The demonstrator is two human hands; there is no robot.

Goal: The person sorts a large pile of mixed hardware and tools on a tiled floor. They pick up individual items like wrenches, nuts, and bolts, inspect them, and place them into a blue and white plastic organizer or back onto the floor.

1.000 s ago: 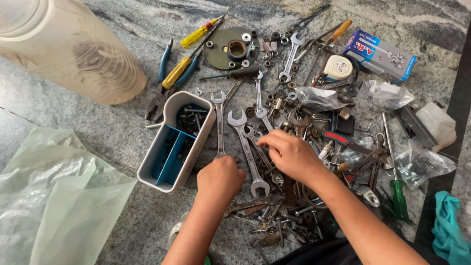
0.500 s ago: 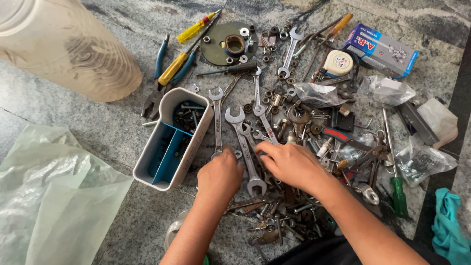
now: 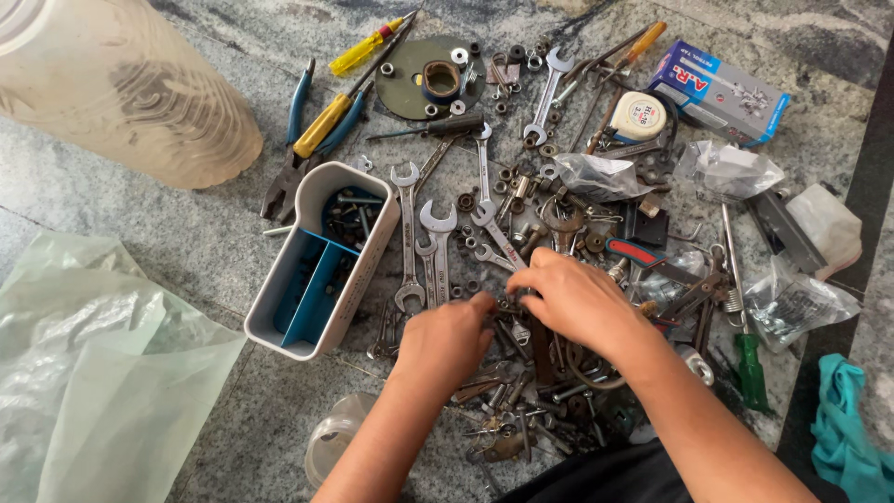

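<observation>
My left hand (image 3: 449, 340) and my right hand (image 3: 579, 300) are side by side over a heap of nuts, bolts and small metal parts (image 3: 521, 410) on a stone floor. Their fingertips meet low over the small pieces, and whether either one pinches a piece is hidden. Just left of the fingers, three silver open-end wrenches lie parallel: a long one (image 3: 407, 233), a wide-jawed one (image 3: 439, 244) and a short one between them. A white organiser tray (image 3: 279, 298) with blue dividers, holding screws, lies left of the wrenches.
A large cloudy plastic jar (image 3: 130, 84) lies at top left and a pale green plastic bag (image 3: 93, 373) at bottom left. Farther back are pliers (image 3: 312, 140), a yellow screwdriver (image 3: 368, 47), a round metal disc (image 3: 410, 84), a tape measure (image 3: 638, 116) and a blue box (image 3: 722, 91). A green screwdriver (image 3: 748, 368) and teal cloth (image 3: 847, 428) lie at right.
The wide-jawed wrench has shifted left and now lies straight beside the long one. My left hand has left its lower end and moved right, meeting my right hand's fingers over the small parts.
</observation>
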